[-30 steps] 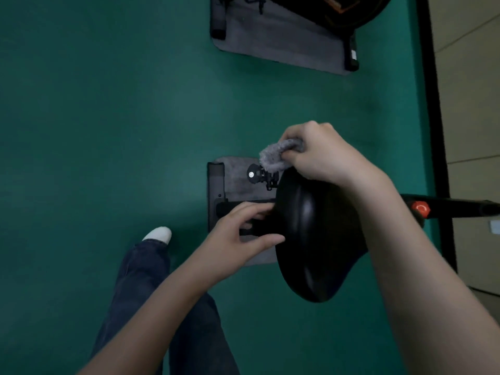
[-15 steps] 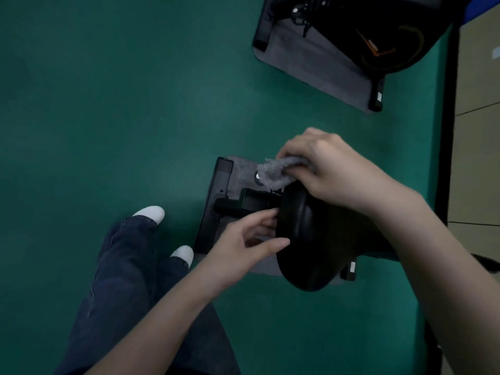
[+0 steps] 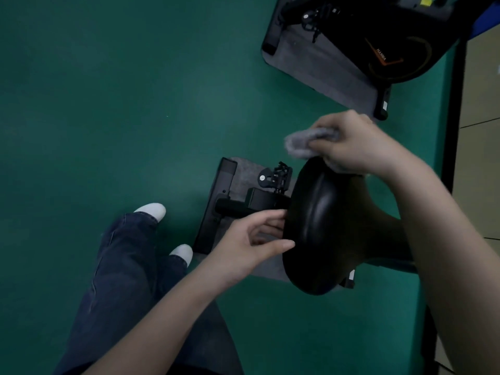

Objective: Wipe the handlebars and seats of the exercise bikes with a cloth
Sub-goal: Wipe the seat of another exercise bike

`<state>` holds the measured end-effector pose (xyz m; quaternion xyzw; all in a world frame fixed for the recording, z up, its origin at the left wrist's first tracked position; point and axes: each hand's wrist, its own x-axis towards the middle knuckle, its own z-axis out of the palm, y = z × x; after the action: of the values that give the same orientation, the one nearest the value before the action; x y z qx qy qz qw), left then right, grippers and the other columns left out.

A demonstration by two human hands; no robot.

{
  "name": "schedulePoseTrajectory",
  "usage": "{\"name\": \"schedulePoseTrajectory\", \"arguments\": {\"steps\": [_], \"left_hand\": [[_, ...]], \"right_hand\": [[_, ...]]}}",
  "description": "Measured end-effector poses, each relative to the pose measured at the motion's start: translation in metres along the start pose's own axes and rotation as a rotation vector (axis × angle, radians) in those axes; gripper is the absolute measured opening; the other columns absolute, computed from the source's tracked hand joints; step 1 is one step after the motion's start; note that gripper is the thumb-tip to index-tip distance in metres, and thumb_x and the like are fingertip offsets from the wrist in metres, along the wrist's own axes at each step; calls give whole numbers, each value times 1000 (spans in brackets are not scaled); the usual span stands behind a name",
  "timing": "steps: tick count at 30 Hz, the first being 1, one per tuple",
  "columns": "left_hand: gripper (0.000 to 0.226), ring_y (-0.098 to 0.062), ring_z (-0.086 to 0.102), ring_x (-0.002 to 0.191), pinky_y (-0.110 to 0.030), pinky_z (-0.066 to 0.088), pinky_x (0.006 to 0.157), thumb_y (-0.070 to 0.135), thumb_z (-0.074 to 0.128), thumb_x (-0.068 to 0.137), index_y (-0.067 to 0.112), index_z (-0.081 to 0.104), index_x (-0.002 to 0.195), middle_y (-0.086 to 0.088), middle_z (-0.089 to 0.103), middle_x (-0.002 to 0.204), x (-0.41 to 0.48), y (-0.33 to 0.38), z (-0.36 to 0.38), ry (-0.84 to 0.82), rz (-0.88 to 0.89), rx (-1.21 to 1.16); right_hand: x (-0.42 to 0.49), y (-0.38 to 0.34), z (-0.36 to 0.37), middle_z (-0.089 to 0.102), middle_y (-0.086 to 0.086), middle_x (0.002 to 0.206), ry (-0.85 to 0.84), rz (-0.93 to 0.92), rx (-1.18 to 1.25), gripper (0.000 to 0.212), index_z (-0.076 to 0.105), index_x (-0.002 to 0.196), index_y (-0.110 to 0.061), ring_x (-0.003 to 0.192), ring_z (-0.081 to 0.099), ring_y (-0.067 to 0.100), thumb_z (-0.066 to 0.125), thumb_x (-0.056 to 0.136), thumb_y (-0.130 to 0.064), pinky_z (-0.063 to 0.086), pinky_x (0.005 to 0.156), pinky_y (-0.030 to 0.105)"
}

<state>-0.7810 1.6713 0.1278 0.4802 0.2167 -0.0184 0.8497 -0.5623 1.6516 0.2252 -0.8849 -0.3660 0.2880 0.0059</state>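
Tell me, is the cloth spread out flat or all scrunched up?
Scrunched up. The right hand grips the gray cloth in a wad at the edge of the seat.

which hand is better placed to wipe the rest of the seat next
Right. The right hand grips the cloth on the seat rim; the left hand only holds the seat's side.
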Motion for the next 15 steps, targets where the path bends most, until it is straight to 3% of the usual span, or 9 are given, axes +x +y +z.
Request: {"name": "schedulePoseTrajectory", "arguments": {"steps": [2,4,6,9,12,15], "left_hand": [[41,-14,65,101,-30,49,96,20,72,76,24,62,116,-2,69,107,1,3,-1,-15,-6,16],[34,-11,64,104,-24,48,95,18,67,82,25,63,115,-2,69,109,1,6,-3,-22,-23,26],[28,-8,63,103,-18,47,88,12,60,90,25,63,115,-2,69,110,2,8,-5,-28,-36,42],[26,1,63,94,-13,46,81,6,56,91,26,64,105,7,70,98,5,13,-7,-39,-53,50],[26,3,64,90,-13,47,80,4,55,91,27,64,99,11,70,93,8,19,-8,-39,-77,84],[25,3,63,88,-13,47,80,2,55,92,24,65,98,11,70,91,11,30,-10,-78,-51,190]], "right_hand": [[1,12,-2,65,5,81,31,140,241,4,65,83,-18,83,60,20,63,87,-19,44,72,29],[-6,12,8,65,2,82,184,181,332,5,66,87,-17,82,59,17,61,87,-16,42,70,26],[-24,-3,22,66,-1,84,356,35,188,13,68,91,-17,85,58,17,59,84,-10,39,72,23],[-60,-19,44,65,1,89,436,-229,55,17,66,91,-12,91,54,26,60,80,-1,41,79,38],[-92,-19,68,65,3,96,581,-235,140,21,66,97,-5,97,54,26,61,80,6,44,83,44],[-122,-17,93,67,6,101,783,-178,293,24,68,99,2,98,55,27,57,80,12,44,92,38]]}}
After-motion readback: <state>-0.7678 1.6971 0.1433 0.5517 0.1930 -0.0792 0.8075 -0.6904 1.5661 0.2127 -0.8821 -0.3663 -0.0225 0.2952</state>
